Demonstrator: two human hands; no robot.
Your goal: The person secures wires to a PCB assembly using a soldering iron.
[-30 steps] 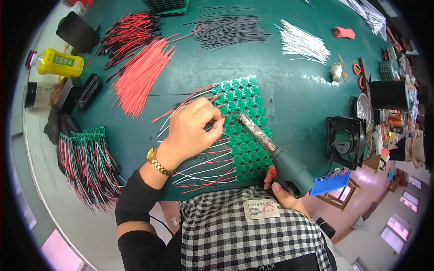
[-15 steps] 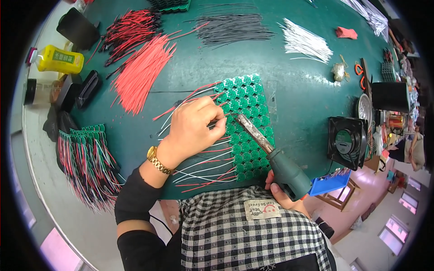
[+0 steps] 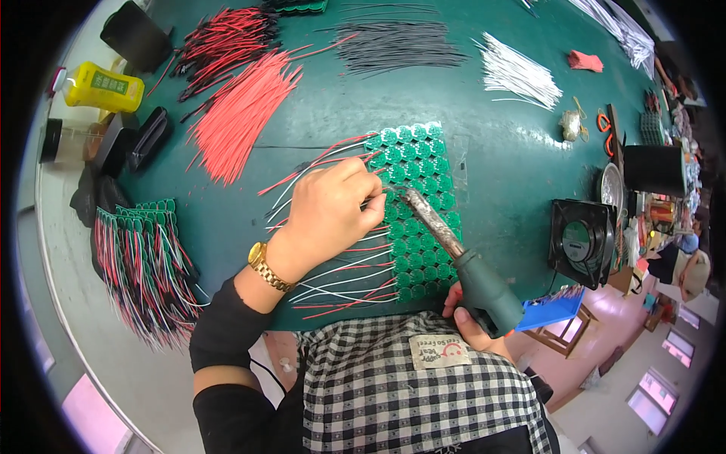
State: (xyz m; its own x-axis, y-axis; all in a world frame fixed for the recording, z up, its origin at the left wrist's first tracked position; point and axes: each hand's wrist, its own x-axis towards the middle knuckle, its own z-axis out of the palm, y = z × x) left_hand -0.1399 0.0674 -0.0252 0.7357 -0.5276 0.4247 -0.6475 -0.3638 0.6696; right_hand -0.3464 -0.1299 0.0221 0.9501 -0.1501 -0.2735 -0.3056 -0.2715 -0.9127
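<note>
Since a second ago, your left hand point(image 3: 333, 216) has stayed pinching a wire on the green board point(image 3: 414, 208) mid-frame. Your right hand point(image 3: 473, 321) keeps its closed grip on the iron point(image 3: 454, 257). Your fingers hide the wire tip.

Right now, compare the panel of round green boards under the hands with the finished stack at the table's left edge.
The green panel lies flat mid-table, with the soldering iron tip on it; the wired stack lies untouched, away from both hands. The panel has wires on its left side only, pinned under the left hand; the stack is a bundle with wires trailing toward the table edge. Both pair round green boards with red and white wires.
</note>
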